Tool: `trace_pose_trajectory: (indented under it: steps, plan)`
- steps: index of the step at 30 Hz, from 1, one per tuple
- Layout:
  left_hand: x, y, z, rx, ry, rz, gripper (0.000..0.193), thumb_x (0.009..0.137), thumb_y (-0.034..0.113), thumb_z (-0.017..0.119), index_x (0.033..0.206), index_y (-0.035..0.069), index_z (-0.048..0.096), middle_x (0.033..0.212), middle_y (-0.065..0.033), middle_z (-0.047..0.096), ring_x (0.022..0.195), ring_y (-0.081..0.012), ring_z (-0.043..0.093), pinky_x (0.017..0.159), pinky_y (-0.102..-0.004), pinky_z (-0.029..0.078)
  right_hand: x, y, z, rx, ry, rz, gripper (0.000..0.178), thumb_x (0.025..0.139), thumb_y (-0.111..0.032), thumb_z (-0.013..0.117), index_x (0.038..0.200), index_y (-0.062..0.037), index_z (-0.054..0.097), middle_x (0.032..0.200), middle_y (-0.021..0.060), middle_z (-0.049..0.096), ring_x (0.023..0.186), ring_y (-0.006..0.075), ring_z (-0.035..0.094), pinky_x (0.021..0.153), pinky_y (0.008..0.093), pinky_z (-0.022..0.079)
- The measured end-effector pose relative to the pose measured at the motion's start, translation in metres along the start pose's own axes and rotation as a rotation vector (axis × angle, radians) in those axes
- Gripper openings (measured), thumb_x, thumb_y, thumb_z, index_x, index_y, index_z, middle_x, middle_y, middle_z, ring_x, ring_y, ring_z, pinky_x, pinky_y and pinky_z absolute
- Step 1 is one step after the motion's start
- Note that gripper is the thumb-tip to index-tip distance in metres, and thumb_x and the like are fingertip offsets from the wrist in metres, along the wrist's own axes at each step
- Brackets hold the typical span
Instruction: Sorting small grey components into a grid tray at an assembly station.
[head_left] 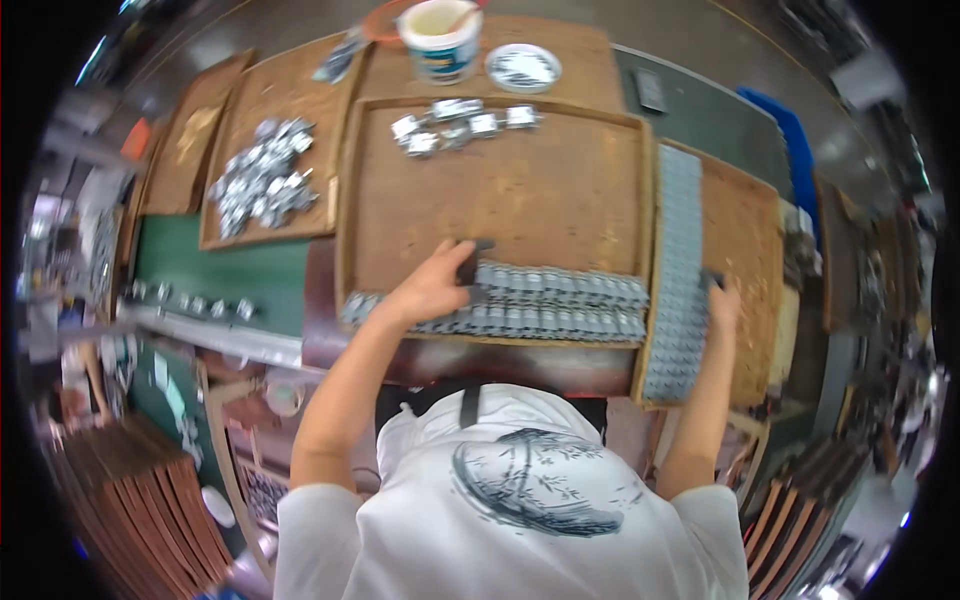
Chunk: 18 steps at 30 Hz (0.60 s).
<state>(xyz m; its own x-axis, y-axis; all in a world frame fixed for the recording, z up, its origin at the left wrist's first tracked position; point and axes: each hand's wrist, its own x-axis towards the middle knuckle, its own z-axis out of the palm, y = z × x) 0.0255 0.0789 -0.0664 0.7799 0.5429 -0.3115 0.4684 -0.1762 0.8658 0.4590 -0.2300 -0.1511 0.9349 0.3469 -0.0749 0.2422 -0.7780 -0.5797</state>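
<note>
My left hand [437, 286] reaches over the middle wooden tray [520, 190], at the left end of the back row of small grey metal parts [560, 287]. Dark coverings show on its fingertips; thumb and forefinger are apart, with no part visible between them. A front row of similar parts [560, 322] runs along the tray's near edge, partly behind this hand. My right hand [726, 304] is over the right wooden tray [742, 230], beside a long block of closely packed grey parts [680, 220]. A dark tip shows at its fingers; whether it pinches anything is hidden.
Several shiny metal pieces [484, 124] lie at the middle tray's far side. A heaped left tray [325, 185] holds more. Behind stand a white bucket [440, 45] and a round white dish [523, 68] of small parts. Stacked wooden trays [150, 500] stand at lower left.
</note>
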Motion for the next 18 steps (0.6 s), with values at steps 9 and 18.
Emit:
trace_pose_trajectory:
  steps: [9, 18]
  plan:
    - [-0.102, -0.088, -0.122, 0.756, 1.101, -0.180, 0.030, 0.072, 0.008, 0.058, 0.102, 0.010, 0.062, 0.093, -0.0144, 0.063, 0.091, -0.0379, 0.061, 0.074, -0.0482, 0.050, 0.014, 0.005, -0.016, 0.572, 0.080, 0.245, 0.032, 0.090, -0.022, 0.070, 0.110, 0.0013, 0.061, 0.081, 0.0095, 0.064, 0.067, 0.0159, 0.059, 0.056, 0.0294, 0.046]
    - [-0.167, -0.201, -0.201, 0.616, 0.921, -0.805, 0.035, 0.081, 0.025, 0.060, 0.111, 0.009, 0.066, 0.106, -0.0192, 0.069, 0.096, -0.0388, 0.065, 0.084, -0.0466, 0.052, -0.063, -0.129, 0.000, 1.199, -0.075, 0.056, 0.027, 0.097, -0.007, 0.056, 0.123, -0.0023, 0.060, 0.106, 0.0062, 0.065, 0.077, 0.0151, 0.062, 0.060, 0.0271, 0.051]
